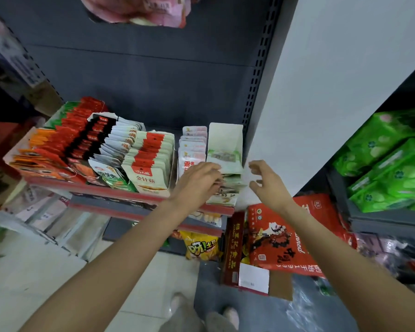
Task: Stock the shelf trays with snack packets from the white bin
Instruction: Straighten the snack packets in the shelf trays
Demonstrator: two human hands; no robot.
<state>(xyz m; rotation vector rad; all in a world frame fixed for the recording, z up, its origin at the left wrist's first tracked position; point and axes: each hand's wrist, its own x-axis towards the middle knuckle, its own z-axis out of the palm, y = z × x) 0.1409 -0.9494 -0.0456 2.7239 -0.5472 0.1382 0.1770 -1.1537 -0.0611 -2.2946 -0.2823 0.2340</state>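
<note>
On the shelf, the rightmost tray is a tall white-green carton holding pale green snack packets. My left hand reaches over the packets at the tray's front, its fingers curled down onto their tops. My right hand hovers just right of the same tray, fingers loosely spread and holding nothing. Beside it stands a tray of white-pink packets, and further left a tray of red-and-white packets. No white bin is in view.
More trays of red, orange and black packets fill the shelf's left side. A white wall panel borders the shelf on the right. An open red cardboard box sits on the floor below, green bags on the right-hand shelf.
</note>
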